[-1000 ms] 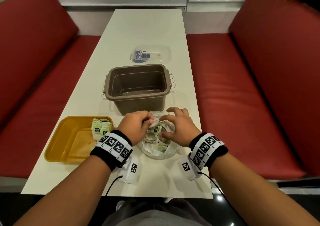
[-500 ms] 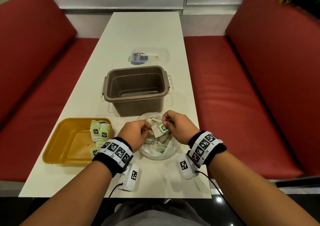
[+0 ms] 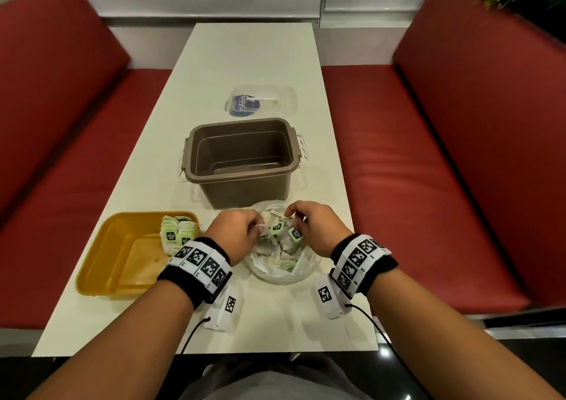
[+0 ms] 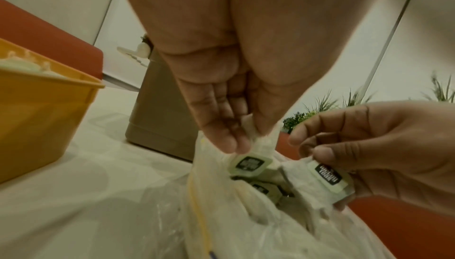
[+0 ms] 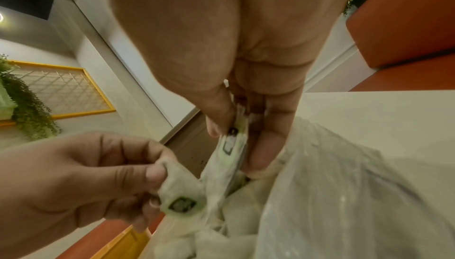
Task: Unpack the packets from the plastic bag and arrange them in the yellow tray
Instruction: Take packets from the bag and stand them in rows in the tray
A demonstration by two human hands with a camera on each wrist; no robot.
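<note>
One yellow tray (image 3: pixel 101 265), one plastic bag (image 3: pixel 286 269), one brown tub (image 3: pixel 242 160), one clear lid (image 3: pixel 263 101), two hands; packets too many to count.

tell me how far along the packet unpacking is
Partly done. A batch of packets already stands in the far right corner of the yellow tray, most of which is bare. In hand: the left hand pinches one packet and the right hand another, both just above the plastic bag. Left: many more packets lie in the bag.
</note>
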